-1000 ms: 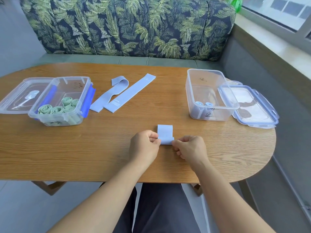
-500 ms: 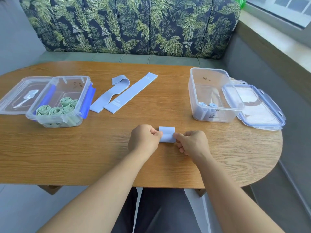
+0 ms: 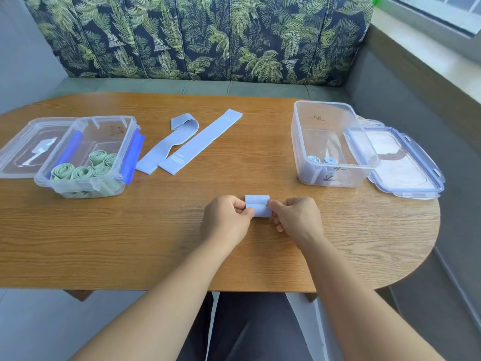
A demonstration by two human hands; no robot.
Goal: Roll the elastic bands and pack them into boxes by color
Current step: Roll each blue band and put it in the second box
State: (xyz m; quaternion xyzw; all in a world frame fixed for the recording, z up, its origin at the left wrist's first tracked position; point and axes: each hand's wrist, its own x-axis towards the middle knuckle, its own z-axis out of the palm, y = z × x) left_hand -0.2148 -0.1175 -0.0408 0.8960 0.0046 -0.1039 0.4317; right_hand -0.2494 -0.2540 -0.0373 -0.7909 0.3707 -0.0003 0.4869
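We note both forearms reaching in from the near edge of the wooden table [image 3: 104, 243], hands meeting near its middle. The left hand [image 3: 226, 217] and right hand [image 3: 294, 217] have fingers curled, each pinching one end of a pale blue band [image 3: 257, 205], which lies rolled on the wood with a short flap showing on top. To the left, a clear box [image 3: 78, 190] holds green rolls [image 3: 83, 170], with its lid [image 3: 18, 152] lying beside it. To the right, a second clear box [image 3: 296, 142] holds two blue rolls [image 3: 321, 161], and its lid [image 3: 406, 162] leans against its far side. Two flat blue bands [image 3: 197, 144] lie between the boxes, beyond the hands. Bare wood lies on both sides of the hands, and the table's right end is rounded. A leaf-print sofa back [image 3: 197, 35] stands behind the table.
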